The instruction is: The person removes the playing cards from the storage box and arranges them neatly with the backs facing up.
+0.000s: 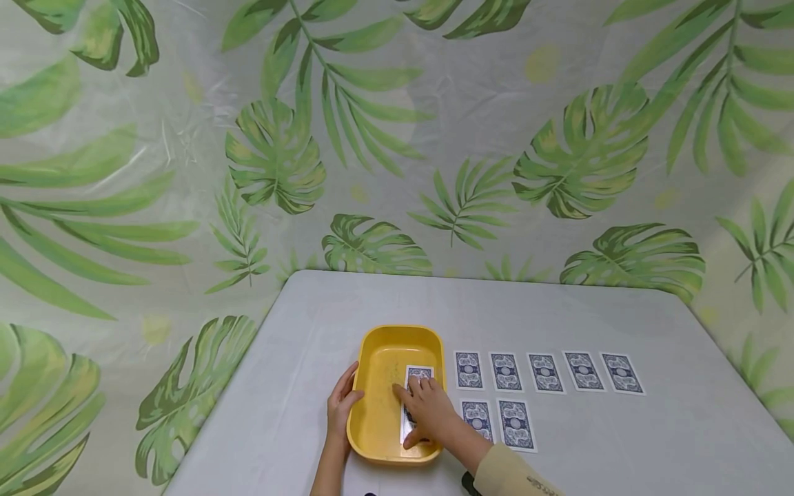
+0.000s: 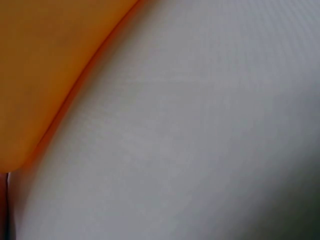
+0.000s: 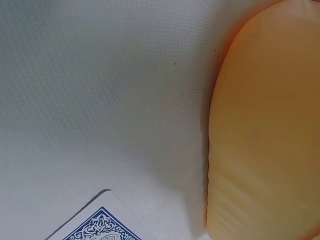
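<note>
A yellow plastic tray (image 1: pixel 378 413) stands near the front of the table in the head view. My left hand (image 1: pixel 341 403) grips its left side, thumb over the rim and fingers along the outer wall. Inside the tray, along its right side, lie playing cards (image 1: pixel 420 371) with blue patterned backs. Over them is my right hand (image 1: pixel 434 413), thumb and fingers spread apart and fingertips right at the cards, partly hiding them. Only the tray's outer wall (image 2: pixel 45 65) shows in the left wrist view, and its other side fills the right of the right wrist view.
Right of the tray, several face-down cards (image 1: pixel 546 373) form a row on the white table (image 1: pixel 589 324). Two more cards (image 1: pixel 517 424) lie in front of that row, one partly behind my right forearm. A leaf-patterned sheet (image 1: pixel 471 138) hangs behind the table.
</note>
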A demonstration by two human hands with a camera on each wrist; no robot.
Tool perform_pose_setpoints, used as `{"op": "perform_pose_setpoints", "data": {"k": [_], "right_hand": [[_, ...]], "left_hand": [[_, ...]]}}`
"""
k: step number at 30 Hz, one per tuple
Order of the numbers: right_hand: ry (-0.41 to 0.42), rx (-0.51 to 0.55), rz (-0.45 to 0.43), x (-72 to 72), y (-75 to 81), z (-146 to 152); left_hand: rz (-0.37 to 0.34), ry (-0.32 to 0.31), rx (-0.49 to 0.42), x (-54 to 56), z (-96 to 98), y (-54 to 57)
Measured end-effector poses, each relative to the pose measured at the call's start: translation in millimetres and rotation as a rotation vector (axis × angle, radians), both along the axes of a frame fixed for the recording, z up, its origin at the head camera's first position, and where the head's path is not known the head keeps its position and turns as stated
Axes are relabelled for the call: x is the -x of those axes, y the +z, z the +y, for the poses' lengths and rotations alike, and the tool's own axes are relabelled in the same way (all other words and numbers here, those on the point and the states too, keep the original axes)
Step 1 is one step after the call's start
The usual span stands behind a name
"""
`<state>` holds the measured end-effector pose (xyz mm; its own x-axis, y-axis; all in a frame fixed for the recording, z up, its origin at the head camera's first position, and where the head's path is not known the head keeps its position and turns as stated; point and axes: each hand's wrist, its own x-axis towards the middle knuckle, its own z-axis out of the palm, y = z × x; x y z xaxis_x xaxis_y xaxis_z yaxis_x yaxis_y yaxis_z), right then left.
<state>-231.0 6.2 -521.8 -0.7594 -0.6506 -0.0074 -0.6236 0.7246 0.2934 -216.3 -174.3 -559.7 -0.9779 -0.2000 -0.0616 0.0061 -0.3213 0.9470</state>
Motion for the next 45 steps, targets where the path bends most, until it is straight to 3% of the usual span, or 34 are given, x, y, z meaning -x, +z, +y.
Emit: {"op": "perform_pose_setpoints", "data": {"k": [10,15,24,36,45], "right_hand": [[0.07,-0.051,0.151,-6.8,0.0,2],[0.076,-0.084,0.164,-11.4,3.3,3],[0.065,-0.069,0.071,-17.4,12.0,4],[0.066,-0.017,-0.095,-21.5,23.7,5],[0.056,0.101,-0.227,-19.5,26.9,9]], "left_hand": [[-0.023,0.009,0.05,0.5,-0.7,-2.4],[-0.017,0.005,0.024,1.3,-0.9,-3.3],[-0.019,0.02,0.063,1.6,0.6,-3.9],[-0.015,0.009,0.039,1.6,-0.6,-1.9],[-0.014,0.023,0.062,1.6,0.2,-2.5]]}}
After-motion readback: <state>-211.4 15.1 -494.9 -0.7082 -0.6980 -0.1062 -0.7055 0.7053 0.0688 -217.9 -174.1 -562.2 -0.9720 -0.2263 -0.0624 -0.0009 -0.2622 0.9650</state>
